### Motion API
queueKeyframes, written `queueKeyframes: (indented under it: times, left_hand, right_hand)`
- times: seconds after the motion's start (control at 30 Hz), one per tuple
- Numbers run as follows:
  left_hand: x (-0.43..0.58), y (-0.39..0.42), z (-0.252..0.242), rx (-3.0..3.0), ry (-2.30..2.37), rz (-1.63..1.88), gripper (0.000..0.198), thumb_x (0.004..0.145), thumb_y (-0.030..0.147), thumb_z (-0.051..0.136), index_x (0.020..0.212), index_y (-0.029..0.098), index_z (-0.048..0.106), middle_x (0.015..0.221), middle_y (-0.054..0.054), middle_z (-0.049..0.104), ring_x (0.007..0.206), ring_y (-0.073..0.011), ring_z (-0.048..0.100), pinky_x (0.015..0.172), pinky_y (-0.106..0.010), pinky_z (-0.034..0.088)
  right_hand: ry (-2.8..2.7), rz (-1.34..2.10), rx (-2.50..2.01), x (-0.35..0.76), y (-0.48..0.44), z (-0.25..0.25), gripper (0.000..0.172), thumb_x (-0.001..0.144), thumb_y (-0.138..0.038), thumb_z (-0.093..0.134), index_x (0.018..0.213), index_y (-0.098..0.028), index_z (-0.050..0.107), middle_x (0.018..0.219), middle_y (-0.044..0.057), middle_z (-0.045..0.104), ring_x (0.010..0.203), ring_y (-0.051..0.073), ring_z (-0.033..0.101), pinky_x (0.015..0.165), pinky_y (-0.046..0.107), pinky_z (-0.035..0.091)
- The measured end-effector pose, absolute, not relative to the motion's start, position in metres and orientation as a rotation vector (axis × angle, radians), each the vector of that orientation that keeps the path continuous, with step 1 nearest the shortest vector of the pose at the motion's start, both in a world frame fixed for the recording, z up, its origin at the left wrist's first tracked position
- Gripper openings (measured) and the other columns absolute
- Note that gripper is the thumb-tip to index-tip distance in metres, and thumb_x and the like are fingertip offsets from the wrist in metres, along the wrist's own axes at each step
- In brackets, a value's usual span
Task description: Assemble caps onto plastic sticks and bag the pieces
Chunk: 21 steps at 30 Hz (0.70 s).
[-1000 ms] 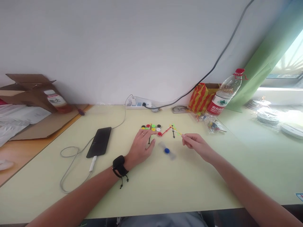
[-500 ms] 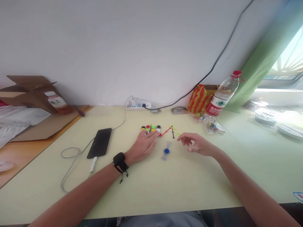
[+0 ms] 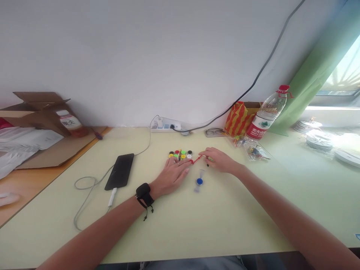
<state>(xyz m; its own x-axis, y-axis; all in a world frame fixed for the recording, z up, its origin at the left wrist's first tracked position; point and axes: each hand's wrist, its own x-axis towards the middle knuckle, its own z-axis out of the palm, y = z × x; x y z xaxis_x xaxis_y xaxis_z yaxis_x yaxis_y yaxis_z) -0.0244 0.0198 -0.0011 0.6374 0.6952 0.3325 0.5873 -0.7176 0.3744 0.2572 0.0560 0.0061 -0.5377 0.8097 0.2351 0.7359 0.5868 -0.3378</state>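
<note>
My left hand lies palm down on the table with its fingers stretched out, at the near edge of a cluster of small coloured plastic discs. A red disc shows by its fingertips, where the lower end of a thin red plastic stick lies. My right hand has its fingers drawn together at the upper end of this stick. It covers most of the other thin sticks there; a dark tip shows below the fingers. Between and nearer than both hands lies a blue disc with clear blades, blurred.
A black phone on a charging cable lies to the left. Behind are a power strip, glasses, a striped bag and a large water bottle. An open cardboard box stands at far left; white discs are stacked right.
My right hand has moved left and away from me, from above the table to the thin sticks, its fingers closing together. My left hand stays by the discs. The view has shifted slightly.
</note>
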Motion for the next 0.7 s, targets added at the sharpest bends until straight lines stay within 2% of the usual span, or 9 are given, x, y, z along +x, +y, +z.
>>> queueKeyframes:
  times: [0.13, 0.3, 0.37, 0.47, 0.53, 0.7]
  left_hand:
    - [-0.025, 0.018, 0.000, 2.611, 1.065, 0.687, 0.045, 0.108, 0.040, 0.036, 0.148, 0.031, 0.054, 0.148, -0.005, 0.059, 0.114, -0.0274, 0.049, 0.104, -0.049, 0.038]
    - [-0.026, 0.017, 0.000, 2.597, 1.053, 0.716, 0.046, 0.109, 0.040, 0.033, 0.148, 0.030, 0.054, 0.146, -0.005, 0.060, 0.113, -0.0270, 0.049, 0.105, -0.049, 0.039]
    - [-0.025, 0.018, 0.000, 2.589, 1.044, 0.732, 0.046, 0.109, 0.040, 0.032, 0.147, 0.030, 0.056, 0.145, -0.005, 0.061, 0.113, -0.0268, 0.050, 0.104, -0.049, 0.039]
    - [-0.024, 0.018, 0.000, 2.581, 1.039, 0.740, 0.045, 0.109, 0.040, 0.033, 0.146, 0.030, 0.057, 0.145, -0.006, 0.060, 0.116, -0.0274, 0.049, 0.105, -0.050, 0.039]
    - [-0.024, 0.019, 0.001, 2.582, 1.040, 0.721, 0.044, 0.109, 0.038, 0.033, 0.143, 0.029, 0.060, 0.144, -0.006, 0.061, 0.117, -0.0278, 0.048, 0.106, -0.050, 0.038]
    - [-0.025, 0.017, 0.005, 2.562, 1.051, 0.819, 0.040, 0.108, 0.034, 0.035, 0.133, 0.027, 0.066, 0.132, -0.006, 0.066, 0.116, -0.0275, 0.048, 0.106, -0.050, 0.039]
  right_hand:
    - [-2.555, 0.114, -1.243, 0.245, 0.072, -0.003, 0.024, 0.100, -0.020, 0.050, 0.111, -0.023, 0.071, 0.102, 0.010, 0.065, 0.100, 0.025, 0.059, 0.087, 0.038, 0.047]
    - [-2.558, 0.057, -1.209, 0.253, 0.067, 0.007, 0.017, 0.100, -0.021, 0.051, 0.094, -0.021, 0.067, 0.105, 0.010, 0.066, 0.099, 0.026, 0.057, 0.088, 0.039, 0.044]
    - [-2.507, 0.068, -1.262, 0.261, 0.060, 0.015, 0.017, 0.100, -0.023, 0.050, 0.092, -0.022, 0.065, 0.100, 0.010, 0.068, 0.096, 0.026, 0.057, 0.086, 0.039, 0.043]
    - [-2.355, 0.219, -1.346, 0.271, 0.049, 0.029, 0.019, 0.101, -0.027, 0.046, 0.094, -0.022, 0.064, 0.088, 0.007, 0.068, 0.081, 0.022, 0.058, 0.073, 0.034, 0.044]
    - [-2.234, 0.321, -1.326, 0.272, 0.041, 0.041, 0.021, 0.100, -0.029, 0.046, 0.094, -0.021, 0.065, 0.087, 0.006, 0.069, 0.075, 0.020, 0.057, 0.067, 0.032, 0.044]
    - [-2.103, 0.415, -1.170, 0.252, 0.016, 0.073, 0.021, 0.098, -0.030, 0.050, 0.097, -0.022, 0.069, 0.095, 0.008, 0.072, 0.083, 0.021, 0.063, 0.068, 0.032, 0.049]
